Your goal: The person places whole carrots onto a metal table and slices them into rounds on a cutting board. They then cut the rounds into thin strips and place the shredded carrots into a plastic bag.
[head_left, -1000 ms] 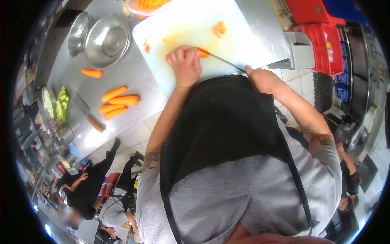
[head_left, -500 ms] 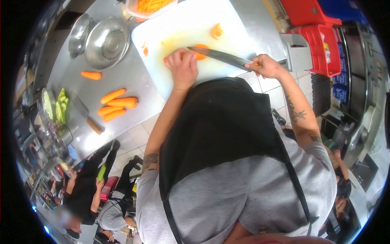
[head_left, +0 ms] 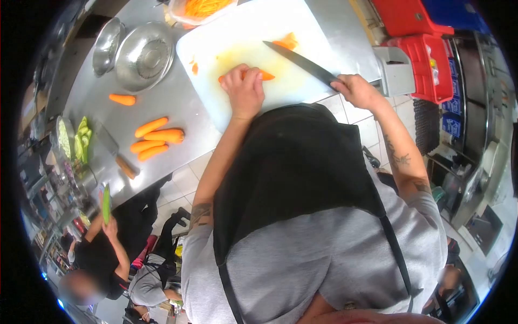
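My left hand [head_left: 244, 90] is closed over a carrot [head_left: 266, 76], pressing it on the white cutting board [head_left: 291, 100]; the carrot's pointed orange part sticks out to the right of my fingers. In my right hand [head_left: 354, 89] is the handle of a large kitchen knife [head_left: 302, 63]. Its blade points up and left over the board, apart from the held carrot. By the knife's tip lie orange carrot slices [head_left: 287, 41]. Small carrot scraps [head_left: 195, 68] sit near the board's left edge.
Several whole carrots [head_left: 156, 139] and a single carrot [head_left: 122, 99] lie on the steel table. Metal bowls [head_left: 144, 56], a second knife [head_left: 125, 167] and a tub of shredded carrot [head_left: 205, 7] stand around. A co-worker [head_left: 121, 235] holds a green vegetable [head_left: 106, 204] at lower left.
The knife has moved up and right, away from the held carrot, towards the slices. My left hand stays on the carrot. The co-worker has raised the green vegetable towards the table.
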The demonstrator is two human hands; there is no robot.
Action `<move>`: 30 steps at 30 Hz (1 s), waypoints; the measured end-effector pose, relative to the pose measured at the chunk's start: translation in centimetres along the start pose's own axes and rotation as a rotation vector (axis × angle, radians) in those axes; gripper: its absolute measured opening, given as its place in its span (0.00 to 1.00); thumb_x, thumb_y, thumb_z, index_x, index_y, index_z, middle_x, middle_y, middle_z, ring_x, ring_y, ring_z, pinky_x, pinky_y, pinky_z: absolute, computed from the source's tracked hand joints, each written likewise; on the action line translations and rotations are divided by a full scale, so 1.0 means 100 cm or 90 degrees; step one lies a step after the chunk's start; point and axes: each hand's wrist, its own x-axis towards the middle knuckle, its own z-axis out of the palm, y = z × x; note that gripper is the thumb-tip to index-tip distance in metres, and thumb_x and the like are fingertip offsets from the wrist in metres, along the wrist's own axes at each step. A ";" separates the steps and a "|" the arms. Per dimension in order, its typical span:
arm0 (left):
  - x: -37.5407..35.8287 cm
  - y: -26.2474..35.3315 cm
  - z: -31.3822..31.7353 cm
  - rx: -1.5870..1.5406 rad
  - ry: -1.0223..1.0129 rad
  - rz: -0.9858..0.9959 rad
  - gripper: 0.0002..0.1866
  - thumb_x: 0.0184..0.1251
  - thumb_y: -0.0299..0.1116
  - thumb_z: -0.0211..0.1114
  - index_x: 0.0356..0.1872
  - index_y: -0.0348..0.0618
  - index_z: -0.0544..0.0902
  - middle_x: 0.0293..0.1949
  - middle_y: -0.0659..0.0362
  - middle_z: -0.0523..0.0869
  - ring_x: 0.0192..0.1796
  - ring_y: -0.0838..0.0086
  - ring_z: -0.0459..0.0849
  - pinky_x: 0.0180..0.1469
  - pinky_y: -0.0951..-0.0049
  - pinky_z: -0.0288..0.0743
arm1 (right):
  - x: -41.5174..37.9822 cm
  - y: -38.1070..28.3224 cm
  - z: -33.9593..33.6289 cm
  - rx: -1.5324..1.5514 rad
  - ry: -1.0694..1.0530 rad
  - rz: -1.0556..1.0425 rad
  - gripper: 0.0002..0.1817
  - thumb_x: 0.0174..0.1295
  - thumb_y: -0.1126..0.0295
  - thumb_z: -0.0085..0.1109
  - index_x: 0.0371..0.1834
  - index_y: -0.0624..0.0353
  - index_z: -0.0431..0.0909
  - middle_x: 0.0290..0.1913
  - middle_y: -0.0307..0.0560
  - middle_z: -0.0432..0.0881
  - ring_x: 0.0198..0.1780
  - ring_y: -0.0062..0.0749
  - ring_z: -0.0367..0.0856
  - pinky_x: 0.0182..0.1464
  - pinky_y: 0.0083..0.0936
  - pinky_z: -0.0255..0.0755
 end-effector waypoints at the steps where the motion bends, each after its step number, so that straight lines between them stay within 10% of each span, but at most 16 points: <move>1: 0.000 0.001 0.001 0.002 0.000 -0.002 0.06 0.72 0.38 0.67 0.46 0.55 0.87 0.52 0.58 0.81 0.58 0.56 0.75 0.64 0.50 0.61 | 0.002 -0.001 -0.005 0.057 -0.036 0.058 0.25 0.82 0.49 0.54 0.38 0.64 0.81 0.24 0.55 0.84 0.24 0.44 0.86 0.33 0.41 0.81; 14: 0.001 0.001 0.001 0.017 0.000 0.002 0.06 0.73 0.39 0.68 0.46 0.54 0.87 0.52 0.58 0.81 0.58 0.56 0.75 0.64 0.50 0.61 | -0.002 0.047 0.014 0.247 -0.177 0.261 0.36 0.76 0.39 0.60 0.41 0.71 0.82 0.22 0.49 0.83 0.15 0.26 0.78 0.18 0.27 0.72; 21: -0.002 -0.002 0.003 0.008 -0.007 -0.010 0.06 0.74 0.38 0.66 0.47 0.55 0.87 0.53 0.58 0.81 0.58 0.56 0.74 0.65 0.50 0.61 | -0.036 -0.015 0.009 -0.112 0.068 -0.081 0.12 0.73 0.66 0.59 0.44 0.66 0.82 0.31 0.68 0.85 0.42 0.63 0.87 0.45 0.49 0.81; 25: -0.001 -0.001 0.003 0.015 0.001 0.006 0.06 0.75 0.38 0.65 0.46 0.54 0.86 0.53 0.57 0.80 0.57 0.55 0.74 0.65 0.50 0.60 | -0.053 -0.067 0.008 -0.201 0.005 -0.025 0.18 0.68 0.68 0.58 0.58 0.65 0.74 0.32 0.64 0.86 0.41 0.62 0.88 0.44 0.53 0.80; 30: -0.001 0.000 0.002 -0.002 0.008 0.004 0.06 0.75 0.37 0.66 0.46 0.52 0.86 0.52 0.57 0.80 0.57 0.55 0.74 0.65 0.50 0.60 | -0.075 -0.093 -0.002 -0.164 -0.017 -0.075 0.15 0.68 0.64 0.58 0.49 0.65 0.74 0.34 0.62 0.87 0.41 0.63 0.87 0.43 0.52 0.79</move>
